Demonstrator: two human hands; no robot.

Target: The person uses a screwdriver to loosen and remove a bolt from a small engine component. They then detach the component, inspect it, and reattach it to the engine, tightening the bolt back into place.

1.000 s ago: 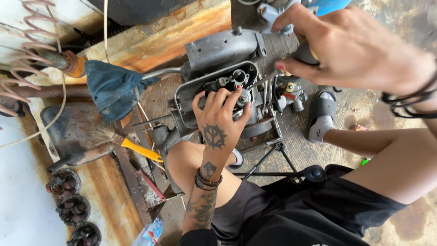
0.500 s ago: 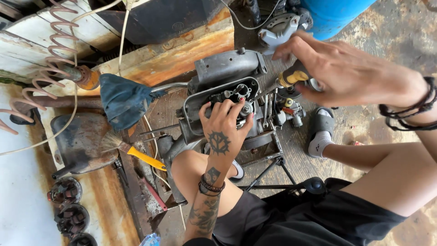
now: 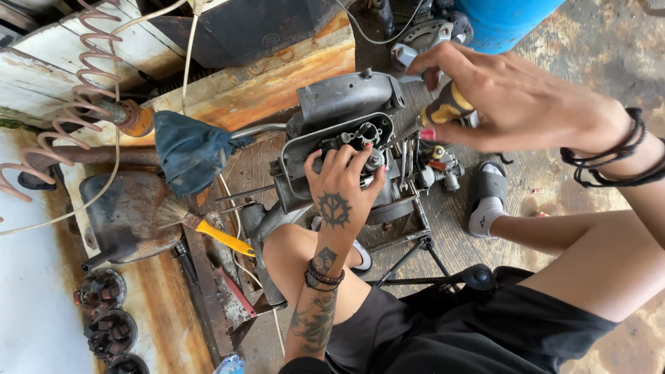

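Observation:
A grey metal engine part point(image 3: 346, 104) with an open housing sits on a low stand in front of me. My left hand point(image 3: 341, 187), tattooed on its back, rests on the open housing with its fingers curled over the small dark parts inside. My right hand point(image 3: 516, 100) hovers above the part's right side, closed around a tool with a yellow and black handle point(image 3: 447, 107). The tool's tip is hidden behind the hand and the housing.
A brush with a yellow handle point(image 3: 201, 225) and a blue cloth point(image 3: 190, 149) lie to the left. A coiled hose point(image 3: 83, 97) hangs over rusty boards. Round dark metal parts point(image 3: 104, 315) lie at bottom left. A blue barrel point(image 3: 509, 21) stands behind. My foot in a sandal point(image 3: 485, 201) is right.
My view has shifted, so everything sits lower and further right in frame. My right hand has turned the yellow-handled tool closer to the housing. My left hand stays on the housing.

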